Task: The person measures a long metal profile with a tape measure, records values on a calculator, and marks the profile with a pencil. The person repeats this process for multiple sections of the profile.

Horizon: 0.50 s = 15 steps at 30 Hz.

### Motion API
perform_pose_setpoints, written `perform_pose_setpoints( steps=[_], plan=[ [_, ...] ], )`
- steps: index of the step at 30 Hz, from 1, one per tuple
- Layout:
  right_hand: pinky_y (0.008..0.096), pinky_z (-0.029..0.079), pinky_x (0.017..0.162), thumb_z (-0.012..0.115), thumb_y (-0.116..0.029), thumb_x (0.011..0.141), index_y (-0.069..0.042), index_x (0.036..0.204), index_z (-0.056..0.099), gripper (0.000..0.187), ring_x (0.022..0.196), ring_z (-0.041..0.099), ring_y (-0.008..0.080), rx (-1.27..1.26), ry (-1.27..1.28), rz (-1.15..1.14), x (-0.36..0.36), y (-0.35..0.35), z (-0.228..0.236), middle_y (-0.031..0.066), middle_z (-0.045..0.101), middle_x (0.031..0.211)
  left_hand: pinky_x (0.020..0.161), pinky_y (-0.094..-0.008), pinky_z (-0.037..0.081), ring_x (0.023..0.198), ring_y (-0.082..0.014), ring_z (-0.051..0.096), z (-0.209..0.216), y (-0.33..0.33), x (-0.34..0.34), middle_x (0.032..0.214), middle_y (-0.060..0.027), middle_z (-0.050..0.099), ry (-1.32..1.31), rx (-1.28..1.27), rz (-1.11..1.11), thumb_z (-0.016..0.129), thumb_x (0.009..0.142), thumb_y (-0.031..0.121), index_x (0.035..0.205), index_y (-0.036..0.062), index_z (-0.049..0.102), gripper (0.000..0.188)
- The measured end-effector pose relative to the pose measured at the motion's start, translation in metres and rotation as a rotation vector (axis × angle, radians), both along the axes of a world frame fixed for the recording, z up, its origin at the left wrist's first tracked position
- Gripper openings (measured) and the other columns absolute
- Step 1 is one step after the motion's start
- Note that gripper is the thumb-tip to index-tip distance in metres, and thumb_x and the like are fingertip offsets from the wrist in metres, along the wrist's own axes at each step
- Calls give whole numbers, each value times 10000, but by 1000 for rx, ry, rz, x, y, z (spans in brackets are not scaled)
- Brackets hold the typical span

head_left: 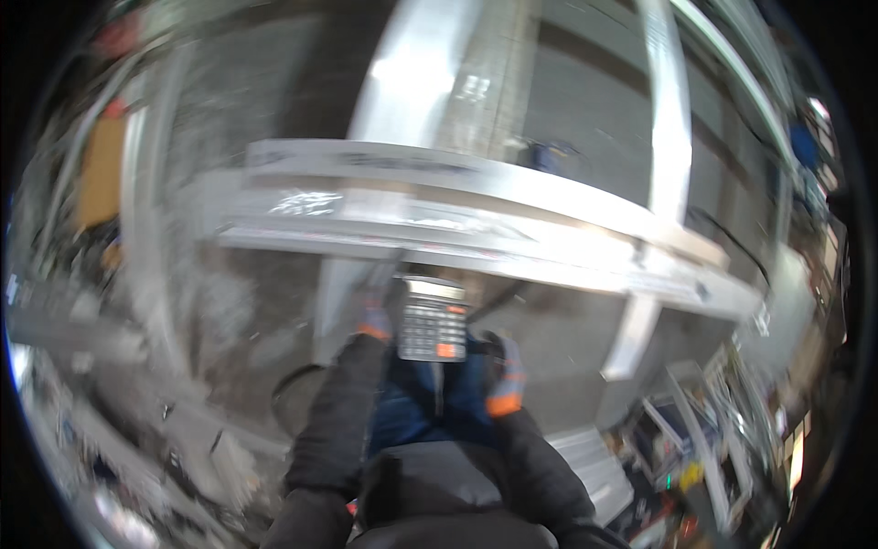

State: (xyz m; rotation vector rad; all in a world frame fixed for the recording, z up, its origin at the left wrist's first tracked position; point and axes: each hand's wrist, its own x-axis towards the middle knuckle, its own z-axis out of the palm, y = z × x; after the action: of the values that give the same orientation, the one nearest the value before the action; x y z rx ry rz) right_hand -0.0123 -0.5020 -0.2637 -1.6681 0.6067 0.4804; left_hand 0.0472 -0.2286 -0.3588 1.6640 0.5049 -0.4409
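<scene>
Directly beyond the calculator (433, 322), long silver bars (549, 252) lie crosswise, blocking the way forward. They cross 2 long supports: a broad, shiny beam (416, 78) on the left and a narrower beam (670, 119) on the right. A dark blue object (549, 156) sits on the grey floor (590, 101) past the bars. Metal frames (704, 439) clutter the lower right; a brown panel (101, 174) stands at far left.

The calculator is between the 2 gloved hands, in front of the person's body, keys up, display at the far end. Both dark sleeves reach forward from the lower edge. The left hand (374, 313) is by its left edge, the right hand (508, 373) just beside its lower right. Blur hides the fingers, so I cannot tell whether either hand is gripping or loose.
</scene>
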Motion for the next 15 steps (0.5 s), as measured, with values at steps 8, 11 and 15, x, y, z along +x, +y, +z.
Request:
perform_pose_setpoints(
  steps=[8, 11, 15],
  plan=[
    [304, 562, 797, 571, -83, 1092, -42, 1245, 670, 187, 929, 724, 151, -142, -111, 28, -11, 47, -5, 101, 754, 979, 1111, -364, 469, 1334, -230, 583, 31, 9, 16, 1516, -159, 597, -229, 43, -42, 600, 1037, 106, 1654, 27, 387, 657],
    [312, 561, 844, 572, -74, 1087, -38, 1248, 672, 193, 999, 737, 173, -142, -37, 40, -16, 49, -12, 115, 750, 1051, 1129, -372, 461, 1373, -246, 570, 30, 12, 17, 1549, -177, 572, -145, 67, -63, 579, 1044, 111, 1660, 26, 371, 656],
    [304, 549, 924, 575, -52, 1086, -19, 1289, 665, 225, 1085, 719, 182, -34, 50, -8, -17, 49, -26, 119, 733, 1155, 1124, -365, 467, 1358, -253, 579, 13, 9, 6, 1529, -175, 575, -312, 207, -109, 567, 1046, 75, 1659, 22, 365, 648]
  ],
)
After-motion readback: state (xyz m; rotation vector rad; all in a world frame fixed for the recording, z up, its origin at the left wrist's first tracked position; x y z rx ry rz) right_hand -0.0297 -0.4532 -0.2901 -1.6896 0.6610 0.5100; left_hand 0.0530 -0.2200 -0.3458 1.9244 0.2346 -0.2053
